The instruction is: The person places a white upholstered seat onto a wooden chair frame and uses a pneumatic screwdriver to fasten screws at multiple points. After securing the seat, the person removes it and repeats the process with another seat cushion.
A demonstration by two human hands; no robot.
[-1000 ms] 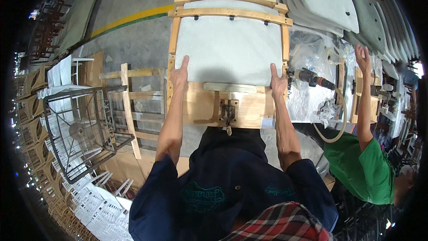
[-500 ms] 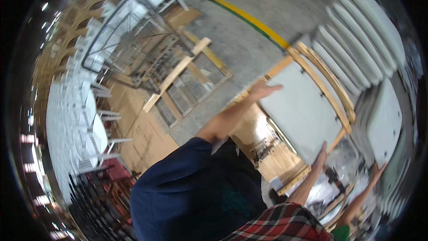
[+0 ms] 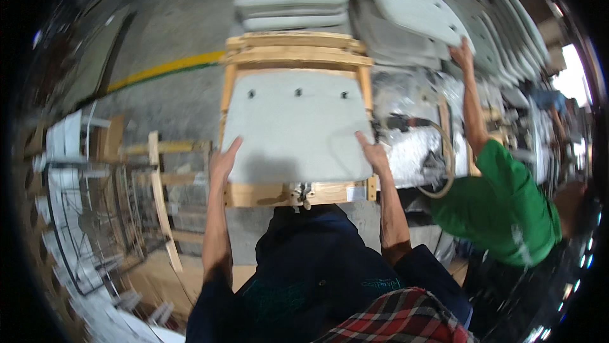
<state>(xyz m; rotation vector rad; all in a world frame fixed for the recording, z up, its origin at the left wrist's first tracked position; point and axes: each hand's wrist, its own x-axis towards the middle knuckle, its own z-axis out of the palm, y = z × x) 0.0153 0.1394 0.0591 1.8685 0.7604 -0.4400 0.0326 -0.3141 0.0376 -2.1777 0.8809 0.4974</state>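
Left hand: the left hand (image 3: 223, 160) is lying open against the left edge of the grey seat panel (image 3: 295, 127), fingers stretched upward, not closing round anything.
Right hand: the right hand (image 3: 374, 154) is resting open on the panel's lower right corner, fingers spread flat.
Grey seat panel: it is sitting inside the wooden chair frame (image 3: 295, 51), between the two side rails, with three dark fastener spots along its far edge.
Wooden chair frame: it is lying flat in front of the person, its near rail crossing just above the dark-blue lap.
Surroundings: a stack of pale seat pads (image 3: 292, 0) is standing beyond the frame; a yellow floor stripe (image 3: 165, 69) is running left.
Co-worker: a person in a green shirt (image 3: 501, 203) at right is reaching a hand (image 3: 462, 54) up to the leaning pads.
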